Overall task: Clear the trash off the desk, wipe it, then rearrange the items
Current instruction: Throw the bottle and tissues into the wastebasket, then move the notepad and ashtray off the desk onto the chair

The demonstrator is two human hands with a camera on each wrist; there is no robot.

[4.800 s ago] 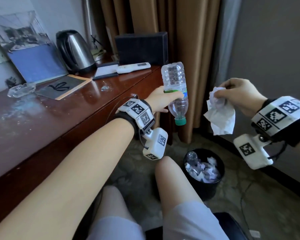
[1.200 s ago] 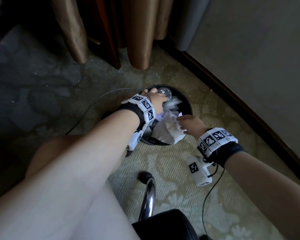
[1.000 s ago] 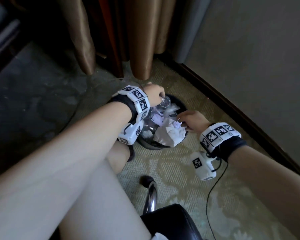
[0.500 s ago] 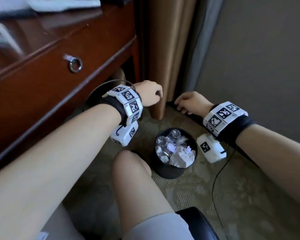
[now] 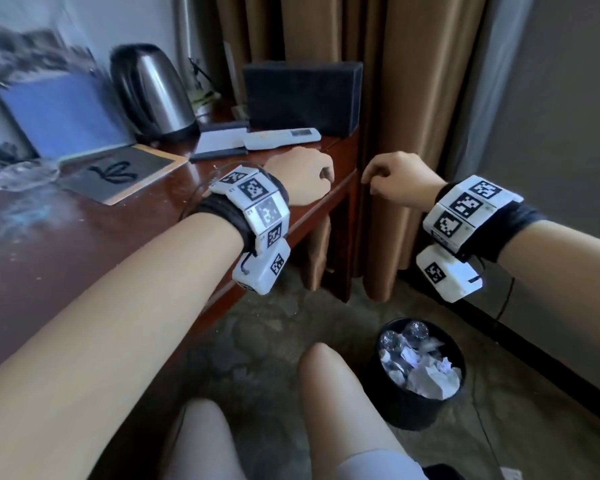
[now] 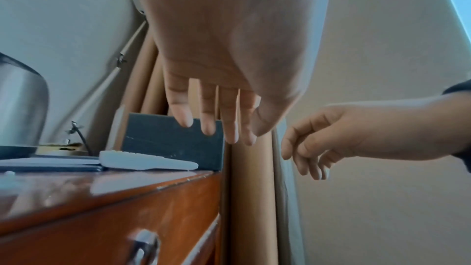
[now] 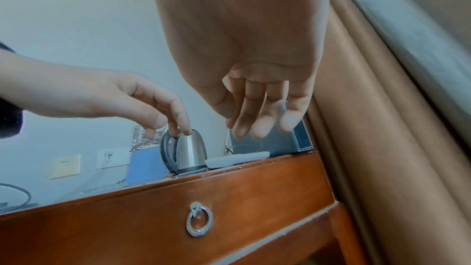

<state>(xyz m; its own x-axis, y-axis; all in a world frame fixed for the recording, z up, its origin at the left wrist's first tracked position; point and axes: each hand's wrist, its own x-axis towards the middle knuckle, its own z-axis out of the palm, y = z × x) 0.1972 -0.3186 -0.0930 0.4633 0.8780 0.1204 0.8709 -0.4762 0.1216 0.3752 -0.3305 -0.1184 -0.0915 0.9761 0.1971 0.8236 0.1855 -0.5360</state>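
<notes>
Now, line by line:
Left hand: the left hand [image 5: 300, 178] hangs in the air above the right end of the surface [image 5: 84, 244]; fingers loosely curled, it holds nothing.
Right hand: the right hand [image 5: 400, 180] is just beside it, off the edge, in front of the curtain [image 5: 395, 98]; also relaxed and without any object.
Hidden in head view: the backs of both hands cover the fingers, so only the wrist views show the fingers hanging down and apart.
Trash bin: the black bin [image 5: 420, 414] stands on the floor below the right hand, with crumpled paper [image 5: 430, 375] and clear plastic bottles [image 5: 400, 341] inside; how many bottles, I cannot tell. Only the head view shows it.
Surface: dust or pale smears lie at the left part; this area is blurred.
Left edge: a clear crumpled thing [image 5: 25, 173] lies there; what it is, I cannot say.
Other items: kettle [image 5: 149, 91], white remote [image 5: 281, 137] touching a notebook [image 5: 219, 142], dark box [image 5: 302, 95] behind them, dark mat [image 5: 125, 174].
Drawer: the ring handle [image 7: 198, 223] is visible only from the wrist views.
</notes>
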